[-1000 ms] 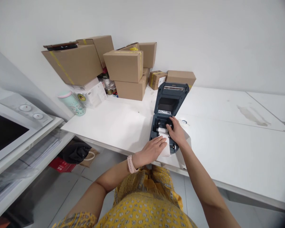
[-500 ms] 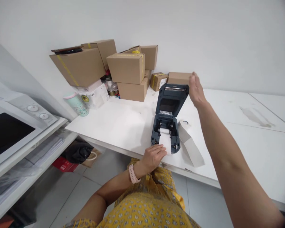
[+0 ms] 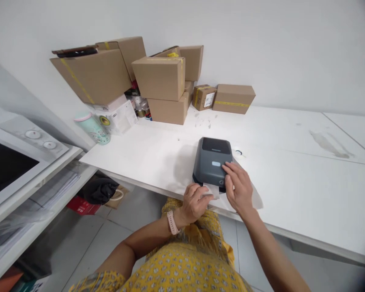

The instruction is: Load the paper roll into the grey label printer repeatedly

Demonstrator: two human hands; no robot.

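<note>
A dark grey label printer (image 3: 211, 156) sits near the front edge of the white table, with its lid down or nearly so. White label paper (image 3: 213, 191) sticks out from its front. My left hand (image 3: 194, 202), with a pink band at the wrist, has its fingers closed on the end of that paper. Against the right side of the lid rests my right hand (image 3: 239, 185), fingers stretched out. Partly hidden behind this hand, a pale sheet or strip (image 3: 257, 198) lies on the table. The paper roll inside the printer is covered.
Stacked cardboard boxes (image 3: 158, 79) stand at the back left, with two smaller ones by the wall, including a long box (image 3: 234, 97). A mint tumbler (image 3: 94, 129) stands at the table's left. Further left, a microwave (image 3: 15, 158) sits on a shelf unit.
The printer's lid has swung down over the paper roll. My right hand has come down from the raised lid to its front right. My left hand stays at the paper.
</note>
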